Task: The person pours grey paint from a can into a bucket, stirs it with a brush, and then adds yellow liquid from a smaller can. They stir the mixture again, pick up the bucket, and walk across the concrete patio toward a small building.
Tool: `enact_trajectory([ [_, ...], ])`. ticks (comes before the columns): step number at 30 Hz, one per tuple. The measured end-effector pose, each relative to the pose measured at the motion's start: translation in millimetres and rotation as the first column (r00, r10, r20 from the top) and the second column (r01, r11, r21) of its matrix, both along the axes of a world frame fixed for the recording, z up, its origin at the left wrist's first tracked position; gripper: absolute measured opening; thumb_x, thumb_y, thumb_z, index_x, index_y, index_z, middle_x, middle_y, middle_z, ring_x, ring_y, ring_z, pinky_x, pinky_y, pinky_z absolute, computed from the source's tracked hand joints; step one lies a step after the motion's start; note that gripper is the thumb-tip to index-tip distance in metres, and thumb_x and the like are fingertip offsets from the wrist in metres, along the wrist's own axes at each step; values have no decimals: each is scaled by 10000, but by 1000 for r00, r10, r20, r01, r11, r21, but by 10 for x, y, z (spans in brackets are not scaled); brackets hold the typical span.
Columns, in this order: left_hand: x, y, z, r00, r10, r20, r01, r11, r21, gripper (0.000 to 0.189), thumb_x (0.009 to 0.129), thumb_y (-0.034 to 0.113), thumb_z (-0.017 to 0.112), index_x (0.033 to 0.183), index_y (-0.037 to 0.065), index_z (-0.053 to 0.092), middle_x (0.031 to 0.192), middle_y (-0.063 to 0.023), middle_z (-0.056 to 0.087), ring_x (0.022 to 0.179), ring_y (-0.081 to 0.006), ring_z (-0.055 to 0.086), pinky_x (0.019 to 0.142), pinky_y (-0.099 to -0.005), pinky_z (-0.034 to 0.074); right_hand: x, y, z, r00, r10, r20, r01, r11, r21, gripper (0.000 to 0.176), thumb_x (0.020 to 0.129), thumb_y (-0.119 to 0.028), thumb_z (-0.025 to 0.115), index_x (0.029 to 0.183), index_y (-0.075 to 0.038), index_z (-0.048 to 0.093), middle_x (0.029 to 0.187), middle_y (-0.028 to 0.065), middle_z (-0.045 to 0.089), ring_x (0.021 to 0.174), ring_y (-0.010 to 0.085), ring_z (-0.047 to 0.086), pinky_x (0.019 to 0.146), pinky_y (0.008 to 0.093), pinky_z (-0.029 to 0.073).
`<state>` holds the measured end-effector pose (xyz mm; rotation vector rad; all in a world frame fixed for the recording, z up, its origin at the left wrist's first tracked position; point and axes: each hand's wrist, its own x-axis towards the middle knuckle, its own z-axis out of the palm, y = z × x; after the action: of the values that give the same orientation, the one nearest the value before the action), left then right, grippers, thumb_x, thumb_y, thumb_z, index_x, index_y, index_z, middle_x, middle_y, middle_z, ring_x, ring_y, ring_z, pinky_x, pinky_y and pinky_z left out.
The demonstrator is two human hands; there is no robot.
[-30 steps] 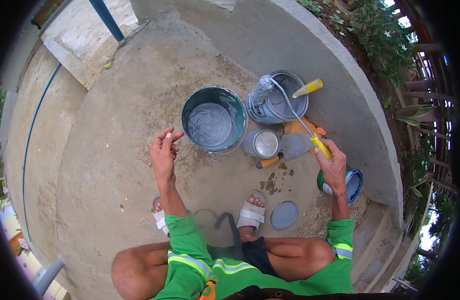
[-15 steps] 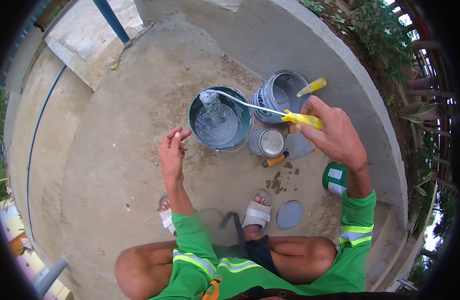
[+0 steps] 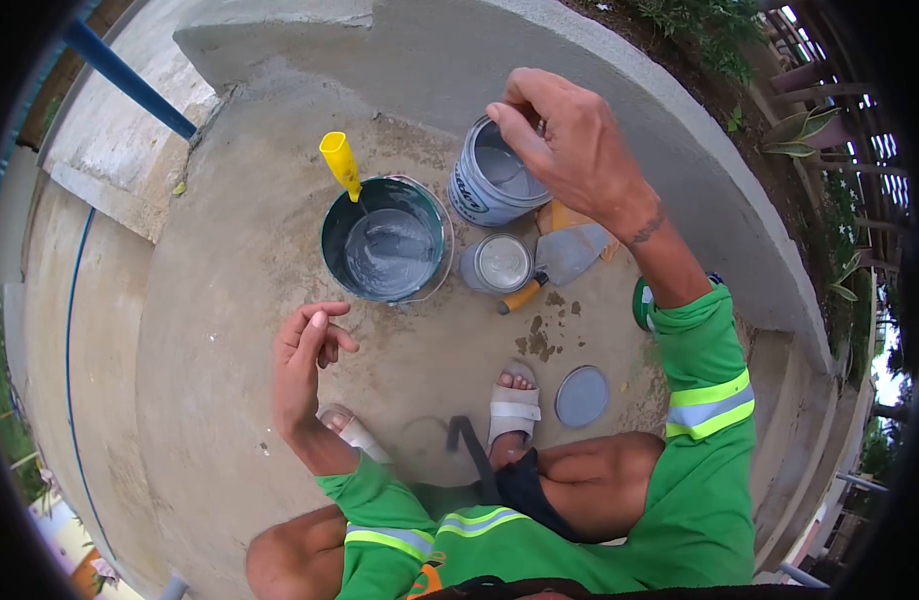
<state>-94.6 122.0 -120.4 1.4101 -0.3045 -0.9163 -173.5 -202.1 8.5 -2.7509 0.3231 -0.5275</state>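
Observation:
My left hand (image 3: pixel 304 365) hovers over the floor just below the dark green bucket (image 3: pixel 335 270), its fingers loosely bent, apart and empty. Grey paint fills the bucket's lower part, and a yellow-handled tool (image 3: pixel 340 163) leans on the upper left rim, its lower end hidden in the paint. Raised above the large paint can (image 3: pixel 469 190), my right hand (image 3: pixel 579 150) has thumb and fingers drawn together; anything between them is hidden. That can has grey paint inside. A smaller can (image 3: pixel 504 262) stands beside the bucket.
A trowel (image 3: pixel 569 252) with an orange handle lies right of the small can. Near my foot is a round grey lid (image 3: pixel 581 396). A green container (image 3: pixel 642 304) is partly behind my right arm. The curved low wall (image 3: pixel 679 140) runs along the far and right sides.
The yellow-handled roller has left my right hand, and a yellow handle now leans in the bucket. My right hand moved up over the large can, whose yellow handle no longer shows. The view shifted.

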Motion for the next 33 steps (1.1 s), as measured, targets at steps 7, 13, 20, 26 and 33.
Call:
enact_trajectory([
  [7,-573,-1047,-324,695,-694,-188,712,700,45,487,923,302,621,1286,-14,549,918,-96,713,849,-141,637,711,-259,482,-1128,104,-1407,908,-118,-401,214,955,204,343,796,-183,680,1062,-41,516,1030,163,539,952,342,556,827,425,460],
  [13,-1216,-1573,-1470,798,-273,538,112,943,312,917,744,280,754,1470,-8,272,1344,-239,505,1255,-400,475,1052,-476,370,-1038,376,-1748,902,-141,-408,162,987,17,702,671,-275,777,1255,-31,473,1191,174,451,1133,377,444,895,484,425],
  [20,-1147,-1843,-1807,678,-138,722,15,985,174,1016,619,316,830,1435,16,304,1397,-231,441,1285,-425,432,1046,-504,359,-914,310,-1934,834,-211,-510,281,958,64,847,597,-311,838,1269,5,432,1204,194,433,1136,383,434,919,492,433],
  [26,-1175,-1878,-1785,689,-154,709,27,982,187,1065,580,363,847,1437,30,311,1369,-196,462,1256,-401,451,1046,-510,341,-878,191,-1903,836,-190,-515,299,944,138,863,556,-307,861,1232,1,422,1176,194,430,1130,393,433,914,499,441],
  [33,-1369,-1941,-1879,748,-74,660,-70,980,188,1073,560,406,845,1426,36,330,1354,-198,478,1261,-383,448,1025,-552,300,-906,147,-1982,852,-149,-502,246,960,134,798,544,-266,847,1171,-2,431,1150,200,425,1104,390,424,899,493,425],
])
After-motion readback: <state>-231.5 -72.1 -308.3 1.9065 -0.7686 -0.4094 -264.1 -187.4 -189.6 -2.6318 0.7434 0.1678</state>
